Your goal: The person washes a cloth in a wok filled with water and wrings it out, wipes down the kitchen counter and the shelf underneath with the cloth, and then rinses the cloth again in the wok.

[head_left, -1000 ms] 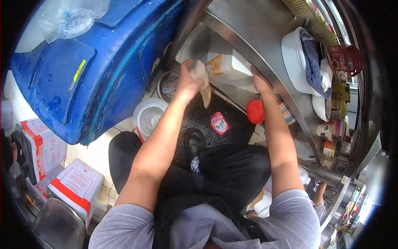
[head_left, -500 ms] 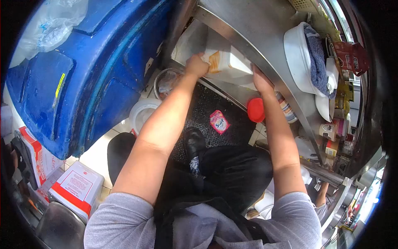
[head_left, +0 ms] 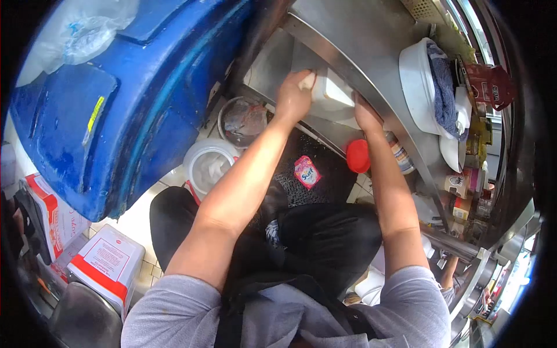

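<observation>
Under the steel shelf, my left hand [head_left: 295, 95] is closed around a bunched pale cloth [head_left: 307, 82] and presses it against the side of a white container [head_left: 336, 93]. My right hand [head_left: 366, 113] is at the container's right end, below the shelf edge; its fingertips are hidden, so its grip does not show. A red lid [head_left: 358, 155] sits just below my right wrist, beside a labelled bottle [head_left: 400, 155]. On the black mat [head_left: 301, 145] lies a pink Surf packet [head_left: 306, 172].
A large blue bin [head_left: 139, 98] stands at the left. Near it are a white bucket [head_left: 210, 168] and a clear round tub [head_left: 242, 120]. Boxed tins [head_left: 107, 264] are at lower left. The steel shelf [head_left: 371, 52] holds a white basin [head_left: 416, 87]. Another person's arm [head_left: 449, 269] shows at lower right.
My left hand has moved right along the container, over the orange mark. The cloth, hanging loose a second ago, is now bunched under it. My right hand has stayed in place.
</observation>
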`<state>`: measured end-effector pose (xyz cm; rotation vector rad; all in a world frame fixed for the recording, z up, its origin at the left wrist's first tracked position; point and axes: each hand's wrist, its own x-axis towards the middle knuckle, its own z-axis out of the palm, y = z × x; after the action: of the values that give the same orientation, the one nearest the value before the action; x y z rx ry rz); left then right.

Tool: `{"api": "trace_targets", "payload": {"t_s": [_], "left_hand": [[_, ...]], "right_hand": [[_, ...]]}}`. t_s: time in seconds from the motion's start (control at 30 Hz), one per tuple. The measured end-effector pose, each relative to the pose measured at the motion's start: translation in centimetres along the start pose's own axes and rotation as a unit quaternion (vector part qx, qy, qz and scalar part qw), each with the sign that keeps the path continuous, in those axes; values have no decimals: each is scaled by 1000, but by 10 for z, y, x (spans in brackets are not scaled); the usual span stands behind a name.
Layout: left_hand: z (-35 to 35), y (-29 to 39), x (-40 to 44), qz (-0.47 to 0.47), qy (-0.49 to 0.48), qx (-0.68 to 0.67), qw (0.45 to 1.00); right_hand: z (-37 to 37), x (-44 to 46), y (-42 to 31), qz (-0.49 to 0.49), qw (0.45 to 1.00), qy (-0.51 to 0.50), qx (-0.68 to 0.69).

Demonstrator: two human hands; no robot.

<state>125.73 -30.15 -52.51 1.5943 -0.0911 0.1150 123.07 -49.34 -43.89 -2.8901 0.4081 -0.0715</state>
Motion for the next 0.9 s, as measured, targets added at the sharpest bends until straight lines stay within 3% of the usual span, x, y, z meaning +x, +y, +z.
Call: {"api": "trace_targets", "payload": {"t_s": [0.07,0.1,0.13,0.17,0.2,0.27,0.3,0.33,0.4,0.47,0.53,0.6,0.7,0.9], "left_hand": [[-6,7,-9,-8,5,-34,999],[-16,17,-13,-92,-50,-143,984],[-26,28,-17,-172,-105,-252,947],[-36,34,-21,-180,-130,-339,914],[-42,31,-23,-177,-131,-339,915],[-51,18,-31,-229,-98,-530,811],[-57,19,-33,-247,-75,-546,797],[-61,13,-34,-249,-77,-546,796],[-63,-10,-35,-250,-15,-552,796],[-66,-22,-39,-242,-27,-546,802],[-72,-13,-47,-310,-21,-511,801],[-66,-24,-58,-316,-16,-506,802],[-55,-33,-71,-319,63,-460,826],[-27,-45,-72,-333,54,-372,865]], "right_hand": [[-3,-3,-5,3,1000,-3,-1],[-5,-5,-7,8,1000,-7,-2],[-6,-4,-6,6,1000,-3,-5],[-2,-1,1,-17,1000,14,14],[2,2,6,-39,998,32,33],[8,0,9,-63,996,67,4],[9,-2,6,-87,991,102,-26],[7,-3,5,-83,991,103,-27],[-1,-2,3,-41,999,12,-30],[-7,-4,-5,-28,999,13,-27],[-9,-4,-7,-21,999,12,-23],[-9,-4,-5,-12,1000,-22,8],[-3,-3,-1,-22,999,25,-6],[-2,-2,-3,-25,1000,16,-3]]}}
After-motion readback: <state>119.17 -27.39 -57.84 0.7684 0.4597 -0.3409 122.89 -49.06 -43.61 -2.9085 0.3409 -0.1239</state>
